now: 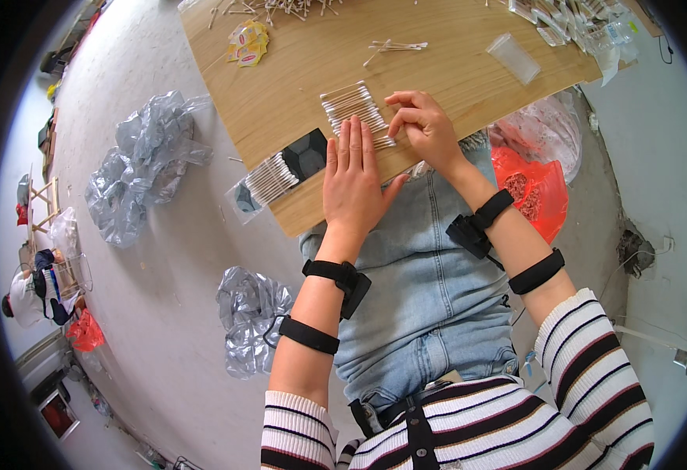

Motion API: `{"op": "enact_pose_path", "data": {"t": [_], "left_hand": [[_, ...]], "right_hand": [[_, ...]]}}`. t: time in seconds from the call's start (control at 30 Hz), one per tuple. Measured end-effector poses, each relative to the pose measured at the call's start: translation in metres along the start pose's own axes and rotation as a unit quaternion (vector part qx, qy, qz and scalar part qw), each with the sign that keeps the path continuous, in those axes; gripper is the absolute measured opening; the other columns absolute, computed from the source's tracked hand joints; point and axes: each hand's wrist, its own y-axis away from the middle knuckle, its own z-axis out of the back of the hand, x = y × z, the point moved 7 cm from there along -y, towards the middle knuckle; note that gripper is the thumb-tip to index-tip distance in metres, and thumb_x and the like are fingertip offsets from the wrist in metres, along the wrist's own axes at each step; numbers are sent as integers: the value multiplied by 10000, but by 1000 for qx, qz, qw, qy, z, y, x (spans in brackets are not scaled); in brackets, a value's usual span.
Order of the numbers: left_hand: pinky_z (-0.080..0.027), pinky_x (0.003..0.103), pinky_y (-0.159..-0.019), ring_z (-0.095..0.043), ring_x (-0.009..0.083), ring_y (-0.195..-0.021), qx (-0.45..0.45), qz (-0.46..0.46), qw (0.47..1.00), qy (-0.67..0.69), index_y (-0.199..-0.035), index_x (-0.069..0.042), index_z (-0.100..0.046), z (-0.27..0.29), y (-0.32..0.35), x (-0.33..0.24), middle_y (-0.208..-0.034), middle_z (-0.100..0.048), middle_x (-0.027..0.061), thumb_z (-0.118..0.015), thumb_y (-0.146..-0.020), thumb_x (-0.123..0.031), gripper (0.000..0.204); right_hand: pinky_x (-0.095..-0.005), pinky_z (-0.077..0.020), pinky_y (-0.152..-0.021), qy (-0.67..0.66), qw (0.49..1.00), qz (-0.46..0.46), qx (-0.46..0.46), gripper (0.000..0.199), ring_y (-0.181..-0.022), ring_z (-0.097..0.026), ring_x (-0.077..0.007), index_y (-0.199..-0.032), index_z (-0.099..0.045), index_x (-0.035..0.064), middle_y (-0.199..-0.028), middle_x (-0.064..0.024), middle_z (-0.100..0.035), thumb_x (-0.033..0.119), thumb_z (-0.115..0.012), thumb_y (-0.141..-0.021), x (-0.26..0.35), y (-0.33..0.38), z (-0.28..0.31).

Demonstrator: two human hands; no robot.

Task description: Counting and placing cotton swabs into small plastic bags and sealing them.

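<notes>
Swabs [349, 106] with white cotton tips and thin pale sticks lie in a flat row toward the near edge of the brown wooden table [280, 98], sticks roughly parallel to it. The flat left hand [351, 180], nearer, overlaps the row's near side; the curled right hand [429, 133] is just beside the right-hand tips, its grip unclear.

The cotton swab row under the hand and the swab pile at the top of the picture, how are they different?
The swab row is neat, with sticks side by side; the swab pile is messy, with sticks crossing.
The swab row has the left hand over part of it; the swab pile has no hand on it.
Both have white tips and lie on the wooden table.
</notes>
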Motion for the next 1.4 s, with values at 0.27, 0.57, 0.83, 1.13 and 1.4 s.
{"op": "enact_pose_path", "data": {"t": [0.27,0.57,0.83,1.13,1.4], "left_hand": [[-215,452,-1172,-242,306,-1453,-4,1,1000,0,-1460,49,-299,1,0,-1,-1532,-299,208,-610,-840,-579,936],[-229,461,-1167,-244,309,-1451,-2,2,1000,0,-1458,48,-302,1,0,0,-1536,-297,198,-622,-833,-572,937],[-226,460,-1169,-240,308,-1453,1,3,1000,2,-1458,50,-298,2,0,0,-1538,-292,198,-627,-829,-570,943],[-218,455,-1173,-234,307,-1455,1,3,1000,4,-1464,51,-285,2,0,1,-1541,-284,200,-630,-827,-567,952],[-216,452,-1175,-235,308,-1455,6,3,1000,2,-1457,54,-300,1,-1,0,-1539,-288,204,-632,-827,-561,941]], "right_hand": [[-355,-483,-880,-4,999,-33,-16,190,-1027,-589,-252,-808,-683,97,-1076,-49,-652,-31,-545,-779,-3,-1,1],[-349,-473,-915,40,999,-9,14,211,-1095,-567,-248,-809,-681,75,-1128,-61,-639,-67,-527,-786,1,-1,-1],[-365,-478,-891,0,999,-41,-28,181,-1040,-582,-250,-835,-678,104,-1075,-42,-652,-20,-553,-794,-2,-3,1],[-366,-474,-896,42,999,-16,-9,178,-1038,-578,-253,-839,-677,109,-1075,-40,-643,-15,-559,-790,3,-4,-2],[-377,-458,-895,64,998,10,-4,122,-1012,-580,-252,-750,-653,95,-1043,-41,-648,5,-574,-772,-1,-18,-9]]}}
